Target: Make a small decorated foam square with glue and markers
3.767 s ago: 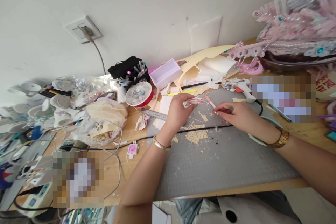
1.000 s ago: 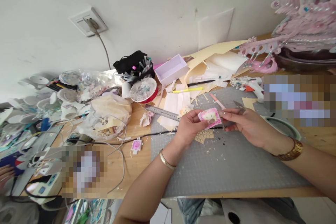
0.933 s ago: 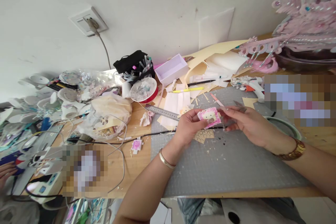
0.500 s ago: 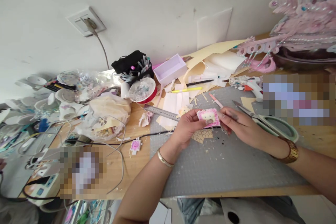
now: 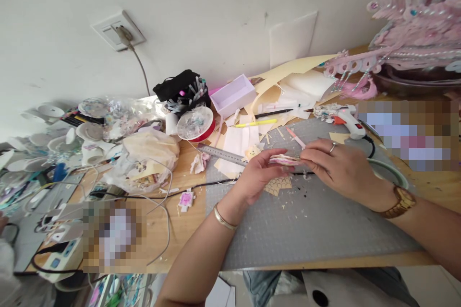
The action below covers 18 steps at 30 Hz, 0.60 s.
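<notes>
Over a grey cutting mat point(image 5: 306, 230) on a cluttered tabletop point(image 5: 183, 230), a person's left hand point(image 5: 256, 172) pinches a small pink-and-white piece point(image 5: 283, 159), tilted nearly edge-on to view. The right hand point(image 5: 336, 165) meets its other end, fingertips drawn close together; whether they grip it cannot be told. The step in hand appears to be edge work, and the next move likely calls for a steady left pinch.

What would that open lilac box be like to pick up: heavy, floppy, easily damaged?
The lilac box is probably light for its size, as its walls look thin. It likely holds its shape, since its edges run straight. A hard squeeze might still dent it, with no lid visible to brace the walls.
</notes>
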Available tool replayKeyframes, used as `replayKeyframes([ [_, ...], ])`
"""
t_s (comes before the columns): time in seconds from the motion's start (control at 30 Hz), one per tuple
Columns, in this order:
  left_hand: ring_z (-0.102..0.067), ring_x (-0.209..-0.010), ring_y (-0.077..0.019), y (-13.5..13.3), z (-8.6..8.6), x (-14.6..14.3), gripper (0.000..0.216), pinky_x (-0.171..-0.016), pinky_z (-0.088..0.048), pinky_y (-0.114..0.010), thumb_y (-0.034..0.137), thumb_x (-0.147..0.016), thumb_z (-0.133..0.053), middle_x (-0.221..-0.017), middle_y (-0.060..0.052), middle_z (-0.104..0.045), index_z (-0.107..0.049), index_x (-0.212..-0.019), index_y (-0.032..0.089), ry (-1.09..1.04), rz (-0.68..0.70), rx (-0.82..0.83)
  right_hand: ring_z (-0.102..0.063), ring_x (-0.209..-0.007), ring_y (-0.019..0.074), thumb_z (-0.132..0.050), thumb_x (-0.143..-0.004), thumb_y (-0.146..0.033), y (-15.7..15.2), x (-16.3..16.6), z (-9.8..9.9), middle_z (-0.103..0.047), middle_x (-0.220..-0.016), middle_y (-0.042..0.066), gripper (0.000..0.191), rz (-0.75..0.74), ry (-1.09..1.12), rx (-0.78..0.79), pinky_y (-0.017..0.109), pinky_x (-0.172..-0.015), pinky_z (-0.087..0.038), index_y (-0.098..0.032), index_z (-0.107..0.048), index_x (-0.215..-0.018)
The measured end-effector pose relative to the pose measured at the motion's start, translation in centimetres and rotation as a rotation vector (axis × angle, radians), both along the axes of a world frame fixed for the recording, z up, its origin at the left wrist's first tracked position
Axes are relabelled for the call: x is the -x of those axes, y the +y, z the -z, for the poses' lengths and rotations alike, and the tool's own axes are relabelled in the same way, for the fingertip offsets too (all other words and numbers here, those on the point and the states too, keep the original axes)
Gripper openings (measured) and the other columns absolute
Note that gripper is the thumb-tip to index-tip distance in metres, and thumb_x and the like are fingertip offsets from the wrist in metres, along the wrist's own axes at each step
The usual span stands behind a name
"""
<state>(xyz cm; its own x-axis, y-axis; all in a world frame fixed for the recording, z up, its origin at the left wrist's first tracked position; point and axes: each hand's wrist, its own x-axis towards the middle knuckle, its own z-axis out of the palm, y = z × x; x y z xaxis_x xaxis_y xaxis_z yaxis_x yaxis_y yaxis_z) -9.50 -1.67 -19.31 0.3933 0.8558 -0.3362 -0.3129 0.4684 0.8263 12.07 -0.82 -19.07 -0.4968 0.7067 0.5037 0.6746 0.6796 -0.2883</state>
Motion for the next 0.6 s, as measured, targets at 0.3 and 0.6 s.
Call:
replayKeyframes([
  [0.3,-0.068,-0.101,-0.0221,-0.1,0.5,-0.2,0.038,-0.097,-0.048,-0.038,0.027,-0.067,-0.088,-0.108,-0.01,-0.074,-0.074,-0.1,0.015,-0.067,-0.088,0.014,-0.069,-0.08,0.0198,-0.054,-0.098,-0.035,0.0,-0.4,-0.8,-0.076,-0.09,0.005,0.026,0.045,0.109,-0.008,0.033,-0.07,-0.047,-0.029,-0.077,-0.087],
  [0.6,-0.065,-0.089,-0.0147,1.4,1.3,0.7,0.056,-0.086,-0.05,-0.031,0.017,-0.055,-0.091,-0.11,-0.005,-0.069,-0.064,-0.104,0.018,0.12,-0.346,-0.116,-0.066,-0.073,0.0246,-0.057,-0.09,-0.039,2.3,-1.6,0.5,-0.076,-0.083,0.005,0.025,0.316,-0.051,0.201,0.035,-0.057,-0.036,-0.028,-0.077,-0.079],
])
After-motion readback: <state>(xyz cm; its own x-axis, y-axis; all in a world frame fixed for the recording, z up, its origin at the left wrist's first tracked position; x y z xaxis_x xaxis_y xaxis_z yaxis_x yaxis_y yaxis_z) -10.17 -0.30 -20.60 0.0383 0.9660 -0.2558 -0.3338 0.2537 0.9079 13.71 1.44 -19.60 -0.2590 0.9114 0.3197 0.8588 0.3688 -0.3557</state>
